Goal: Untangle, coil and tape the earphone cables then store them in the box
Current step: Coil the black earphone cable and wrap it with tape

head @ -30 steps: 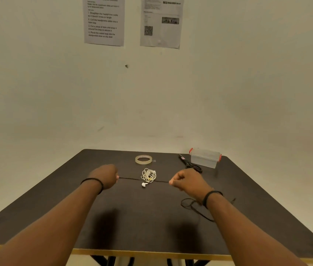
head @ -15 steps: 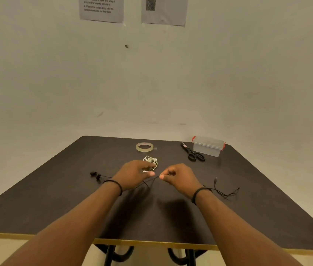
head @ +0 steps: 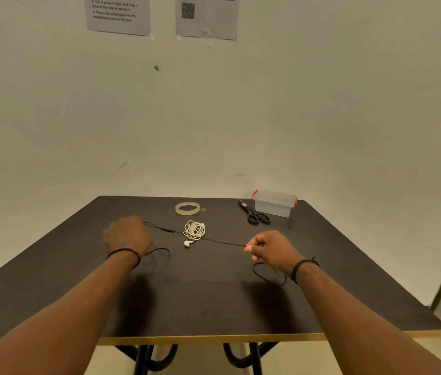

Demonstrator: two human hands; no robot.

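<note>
1. The right hand (head: 273, 251) pinches a black earphone cable (head: 222, 242); the left hand (head: 128, 234), fingers curled, grips its other end, the cable stretched between them above the dark table (head: 214, 301).
2. Slack loops lie beside each wrist.
3. A tangled white earphone bundle (head: 194, 230) lies between the hands, toward 12 o'clock.
4. Beyond it sits a tape roll (head: 187, 208); at 1 o'clock, scissors (head: 254, 213) beside a closed clear box (head: 274, 203).
</note>
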